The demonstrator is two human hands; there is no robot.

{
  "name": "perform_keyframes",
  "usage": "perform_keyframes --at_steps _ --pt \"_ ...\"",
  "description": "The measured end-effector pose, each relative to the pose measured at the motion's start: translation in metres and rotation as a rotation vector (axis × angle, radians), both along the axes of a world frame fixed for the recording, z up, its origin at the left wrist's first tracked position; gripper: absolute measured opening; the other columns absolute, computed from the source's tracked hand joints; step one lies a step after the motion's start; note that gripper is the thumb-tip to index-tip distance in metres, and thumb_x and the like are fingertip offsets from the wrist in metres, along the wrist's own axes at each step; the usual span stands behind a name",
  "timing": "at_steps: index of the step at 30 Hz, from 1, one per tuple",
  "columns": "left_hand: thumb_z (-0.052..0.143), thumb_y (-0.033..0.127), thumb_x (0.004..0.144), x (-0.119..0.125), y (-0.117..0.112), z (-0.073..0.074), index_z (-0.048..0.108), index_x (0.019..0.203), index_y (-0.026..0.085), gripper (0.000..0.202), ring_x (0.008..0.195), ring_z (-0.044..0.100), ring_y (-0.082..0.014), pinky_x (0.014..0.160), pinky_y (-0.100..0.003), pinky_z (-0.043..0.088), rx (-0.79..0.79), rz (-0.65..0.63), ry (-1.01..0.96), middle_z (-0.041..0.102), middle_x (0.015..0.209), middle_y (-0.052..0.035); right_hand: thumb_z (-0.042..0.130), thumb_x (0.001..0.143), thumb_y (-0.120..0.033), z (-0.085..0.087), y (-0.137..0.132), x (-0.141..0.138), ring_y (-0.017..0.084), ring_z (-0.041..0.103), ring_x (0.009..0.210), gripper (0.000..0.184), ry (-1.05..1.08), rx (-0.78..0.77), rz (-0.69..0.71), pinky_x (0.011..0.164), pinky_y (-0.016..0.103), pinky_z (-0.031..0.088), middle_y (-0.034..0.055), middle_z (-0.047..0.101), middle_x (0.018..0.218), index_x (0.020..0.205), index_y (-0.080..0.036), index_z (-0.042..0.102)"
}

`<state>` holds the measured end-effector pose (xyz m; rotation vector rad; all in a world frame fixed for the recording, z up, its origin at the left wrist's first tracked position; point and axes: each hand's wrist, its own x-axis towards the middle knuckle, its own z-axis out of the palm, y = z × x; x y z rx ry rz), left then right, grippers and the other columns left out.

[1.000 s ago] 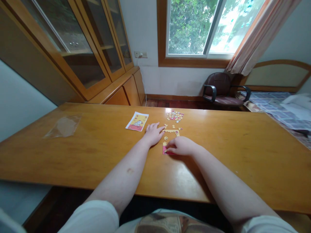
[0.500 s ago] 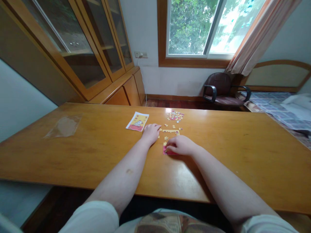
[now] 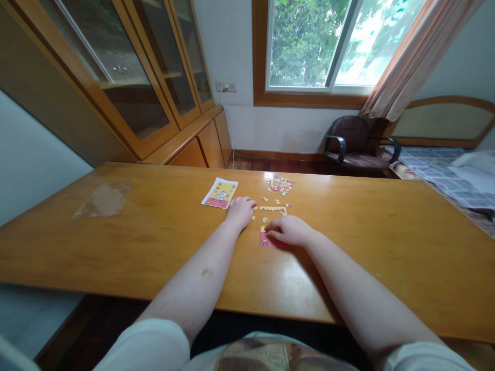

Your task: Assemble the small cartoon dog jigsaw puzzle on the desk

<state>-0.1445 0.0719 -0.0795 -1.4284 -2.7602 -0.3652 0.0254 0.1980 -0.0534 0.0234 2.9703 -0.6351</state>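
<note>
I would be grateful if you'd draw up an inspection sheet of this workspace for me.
Surface: wooden table, glossy, reflecting light.
Puzzle: joined yellow strip; nearer, a pink section; loose pieces between; pile of pieces farther back; picture card to the left.
Clutter: clear plastic wrapper, far left on the table.
Left hand: fingertips beside loose yellow pieces; grip unclear.
Right hand: over the pink section, partly covering it; grip unclear.
Cables: white cord hanging from the wall socket; lower end hidden.
Surroundings: glass-fronted cabinet, window, pink curtain, chair, bed.
</note>
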Motion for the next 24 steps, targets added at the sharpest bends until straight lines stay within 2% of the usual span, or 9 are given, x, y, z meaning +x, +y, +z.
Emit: perform_keyframes --at_steps 7,13,17,21,24 --pt "0.052 0.025 0.086 0.000 0.000 0.001 0.072 0.104 0.027 0.027 0.102 0.061 -0.0243 0.092 -0.037 0.043 -0.024 -0.012 0.003 0.070 0.108 -0.0057 0.048 0.091 -0.033 -0.004 0.012 -0.002 0.018 0.065 0.083 0.028 0.157 0.044 -0.116 0.073 0.025 0.043 0.0046 0.074 0.093 0.099 -0.023 0.073" --pt "0.054 0.026 0.085 0.001 0.001 0.007 0.073 0.098 0.025 0.023 0.098 0.062 -0.0243 0.087 -0.035 0.046 -0.045 0.023 -0.011 0.071 0.102 -0.0061 0.047 0.092 -0.033 -0.014 0.021 -0.004 0.016 0.064 0.080 0.028 0.228 -0.005 -0.206 0.072 0.025 0.042 0.0045 0.073 0.092 0.097 -0.022 0.073" --pt "0.057 0.026 0.084 0.001 0.001 0.008 0.072 0.094 0.022 0.019 0.098 0.062 -0.0248 0.087 -0.035 0.046 -0.051 0.046 -0.016 0.070 0.101 -0.0076 0.048 0.092 -0.034 -0.018 0.023 -0.004 0.016 0.063 0.077 0.028 0.246 -0.026 -0.217 0.070 0.025 0.042 0.0044 0.073 0.088 0.096 -0.022 0.073" --pt "0.059 0.025 0.083 0.002 0.000 0.007 0.068 0.093 0.021 0.014 0.095 0.062 -0.0238 0.086 -0.034 0.046 0.010 0.080 -0.044 0.070 0.098 -0.0075 0.049 0.091 -0.033 -0.020 0.024 -0.004 0.016 0.062 0.076 0.026 0.261 -0.069 -0.222 0.070 0.025 0.042 0.0042 0.073 0.087 0.095 -0.023 0.073" --pt "0.058 0.022 0.083 0.005 0.000 0.008 0.065 0.090 0.021 0.010 0.089 0.064 -0.0204 0.081 -0.031 0.048 0.107 0.075 -0.177 0.070 0.092 -0.0049 0.051 0.090 -0.033 -0.021 0.024 -0.005 0.015 0.061 0.074 0.025 0.278 -0.156 -0.250 0.070 0.025 0.043 0.0042 0.073 0.086 0.093 -0.022 0.074"
